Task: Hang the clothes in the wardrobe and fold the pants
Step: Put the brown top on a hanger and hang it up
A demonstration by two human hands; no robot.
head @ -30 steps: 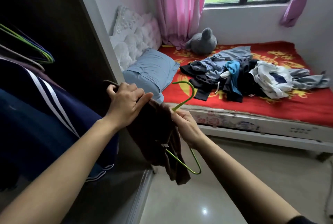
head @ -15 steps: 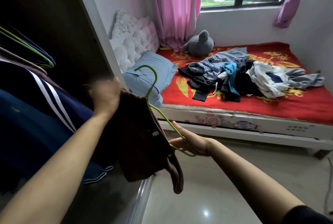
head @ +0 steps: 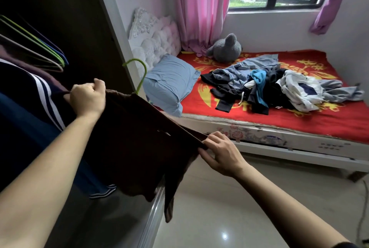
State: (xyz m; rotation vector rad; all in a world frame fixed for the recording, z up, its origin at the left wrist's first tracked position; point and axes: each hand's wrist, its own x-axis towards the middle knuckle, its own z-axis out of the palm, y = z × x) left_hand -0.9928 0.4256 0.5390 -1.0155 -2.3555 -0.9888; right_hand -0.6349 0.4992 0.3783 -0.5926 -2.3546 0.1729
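The left hand is fisted around one shoulder of a dark brown garment, and the right hand pinches the other, stretching it beside the open wardrobe. A green hanger hook rises from its collar. More clothes lie heaped mid-bed

Green hanger: only the hook shows above the brown garment, beyond the left-hand fingers; its body is hidden inside the cloth. Right-hand fingers: tips tucked under the garment's edge. Wardrobe interior: dark, rail unseen. Striped navy garment: cut by the left edge.
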